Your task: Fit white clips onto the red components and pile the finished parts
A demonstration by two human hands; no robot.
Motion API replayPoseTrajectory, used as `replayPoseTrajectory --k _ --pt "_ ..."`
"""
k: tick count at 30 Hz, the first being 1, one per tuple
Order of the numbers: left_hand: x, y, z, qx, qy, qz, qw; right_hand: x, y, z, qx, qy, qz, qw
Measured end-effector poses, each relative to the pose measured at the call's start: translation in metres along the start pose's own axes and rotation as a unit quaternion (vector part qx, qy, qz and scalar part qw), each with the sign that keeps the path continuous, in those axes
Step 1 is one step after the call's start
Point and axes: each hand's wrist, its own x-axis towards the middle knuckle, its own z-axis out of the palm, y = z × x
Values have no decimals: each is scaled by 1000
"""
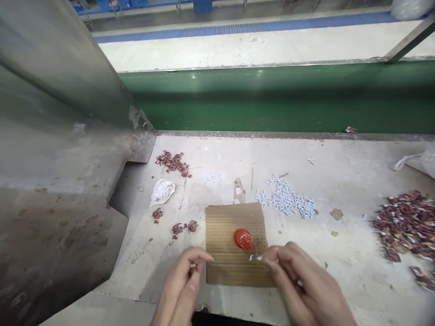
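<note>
Curled the left hand (179, 281) nearly closed around a small brownish-red piece (192, 269); over brown ridged cardboard (224, 273), near a glossy round red patch (244, 239), pinched a tiny white piece (259, 258) in the right hand (309, 278). Perhaps risked dropping it through so slight a grip.

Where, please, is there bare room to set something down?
Mostly bare worktop lies between the pale-blue pile and the dark-red heap; another patch lies between the metal panel and the small bundles. The cardboard is crowded near the red disc and right hand.
</note>
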Motion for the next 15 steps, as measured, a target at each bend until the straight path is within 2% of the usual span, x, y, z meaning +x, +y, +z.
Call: replayPoseTrajectory --k 3,7,12,15 --pt "7 1 -17 76 35 -67 994 16 15 -18 -143 -56 -44 987" --pt "13 -6 -35 77 27 -109 991 24 14 -16 -225 -87 -97 966" --pt "17 -18 -52 52 -4 -87 995 23 13 -9 -260 -103 -129 951" --pt "16 -17 -52 25 -13 -83 996 20 13 -10 -276 -118 -120 946"
